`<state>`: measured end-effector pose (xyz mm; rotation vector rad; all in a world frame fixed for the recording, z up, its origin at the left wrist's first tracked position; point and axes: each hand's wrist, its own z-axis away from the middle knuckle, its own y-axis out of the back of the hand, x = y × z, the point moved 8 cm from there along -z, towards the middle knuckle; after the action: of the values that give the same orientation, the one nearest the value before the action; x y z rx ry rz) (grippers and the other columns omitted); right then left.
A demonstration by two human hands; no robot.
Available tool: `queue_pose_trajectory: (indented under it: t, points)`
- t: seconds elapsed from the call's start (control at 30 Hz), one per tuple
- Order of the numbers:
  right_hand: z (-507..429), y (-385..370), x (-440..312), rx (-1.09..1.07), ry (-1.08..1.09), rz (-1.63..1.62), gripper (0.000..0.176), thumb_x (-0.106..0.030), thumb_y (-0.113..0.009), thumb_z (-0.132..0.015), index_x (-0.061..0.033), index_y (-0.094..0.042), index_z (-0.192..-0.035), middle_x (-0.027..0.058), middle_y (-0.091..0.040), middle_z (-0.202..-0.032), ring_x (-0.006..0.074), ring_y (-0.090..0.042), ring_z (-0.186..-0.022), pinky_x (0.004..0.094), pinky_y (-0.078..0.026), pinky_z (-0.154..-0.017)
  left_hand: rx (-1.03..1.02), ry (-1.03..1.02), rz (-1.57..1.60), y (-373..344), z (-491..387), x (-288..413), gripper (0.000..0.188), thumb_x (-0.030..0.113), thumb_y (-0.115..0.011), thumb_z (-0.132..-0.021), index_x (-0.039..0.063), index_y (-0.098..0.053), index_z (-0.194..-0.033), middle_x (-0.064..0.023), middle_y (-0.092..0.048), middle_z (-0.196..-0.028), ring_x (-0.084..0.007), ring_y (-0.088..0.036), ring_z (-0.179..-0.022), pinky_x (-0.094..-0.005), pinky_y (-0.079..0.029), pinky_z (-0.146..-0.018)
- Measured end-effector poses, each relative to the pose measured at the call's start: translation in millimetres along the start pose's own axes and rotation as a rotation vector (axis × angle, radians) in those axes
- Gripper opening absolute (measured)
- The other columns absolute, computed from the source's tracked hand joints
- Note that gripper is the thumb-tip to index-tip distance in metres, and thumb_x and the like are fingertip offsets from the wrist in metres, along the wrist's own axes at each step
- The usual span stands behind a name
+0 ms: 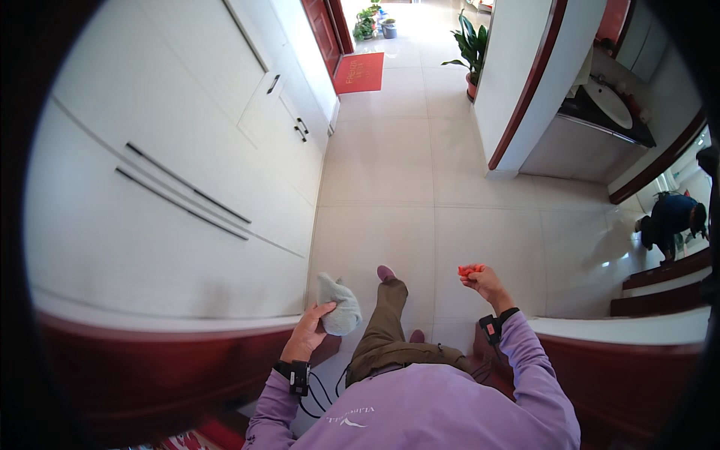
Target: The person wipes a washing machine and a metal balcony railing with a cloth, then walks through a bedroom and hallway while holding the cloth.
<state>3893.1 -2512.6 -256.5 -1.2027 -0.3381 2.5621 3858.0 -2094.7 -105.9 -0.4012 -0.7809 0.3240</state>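
My left hand (310, 331) grips a folded pale grey-green cloth (339, 309), its thumb pressed over the near edge. The cloth is held above the floor, close to the white cabinet (185, 270). Out to the right, my right hand (485, 284) is closed around a small bright red-orange object (471, 270). Most of that object is hidden by the fingers, so its kind cannot be told. Both hands are well apart, on either side of my legs, and touch no furniture.
I am in a dark red door frame (607, 365), one foot forward on the tiled floor (377, 169). Ahead are a red doormat (360, 73), a potted plant (471, 45) and a bucket (388, 28). A washbasin (608, 102) stands right; beyond it another person (672, 222) bends down.
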Motion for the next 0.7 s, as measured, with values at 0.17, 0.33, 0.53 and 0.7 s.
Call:
queue_pose_trajectory:
  t: [0.17,0.33,0.53,0.7]
  points:
    - [-74.3,10.4,-73.7,-0.008,0.065,-0.099,0.027,0.003,-0.051,-0.085,0.0021,-0.058,-0.110,0.0117,-0.063,-0.105,0.0199,-0.063,-0.090,0.0310,-0.055,-0.083,0.025,0.036,-0.007,-10.2,-104.6,73.4,0.042,0.018,-0.066,-0.085,0.005,-0.052,-0.123,-0.0058,-0.061,-0.113,-0.0200,-0.060,-0.104,-0.0381,-0.049,-0.091]
    - [-136.7,17.5,-171.3,0.053,0.146,-0.159,0.026,-0.008,-0.054,-0.091,0.0036,-0.054,-0.114,0.0129,-0.059,-0.114,0.0217,-0.061,-0.097,0.0326,-0.053,-0.089,-0.015,0.001,0.053,-49.6,-207.3,168.6,0.043,0.017,-0.067,-0.085,0.005,-0.052,-0.123,-0.0061,-0.061,-0.113,-0.0201,-0.060,-0.105,-0.0366,-0.048,-0.094]
    - [-213.4,8.7,-229.1,0.026,0.099,-0.245,0.029,-0.021,-0.049,-0.098,0.0046,-0.055,-0.111,0.0129,-0.059,-0.114,0.0206,-0.061,-0.095,0.0323,-0.053,-0.089,-0.047,0.027,-0.143,-100.4,-295.5,246.9,0.045,0.019,-0.064,-0.087,0.004,-0.049,-0.126,-0.0053,-0.059,-0.116,-0.0177,-0.058,-0.107,-0.0353,-0.047,-0.094]
    - [-304.6,13.0,-268.4,0.017,0.035,-0.154,0.027,-0.015,-0.048,-0.097,0.0055,-0.054,-0.114,0.0118,-0.062,-0.108,0.0202,-0.061,-0.092,0.0314,-0.053,-0.088,-0.074,0.028,-0.186,-134.7,-370.1,291.0,0.045,0.020,-0.065,-0.086,0.003,-0.049,-0.125,-0.0050,-0.059,-0.116,-0.0161,-0.057,-0.108,-0.0341,-0.047,-0.093]
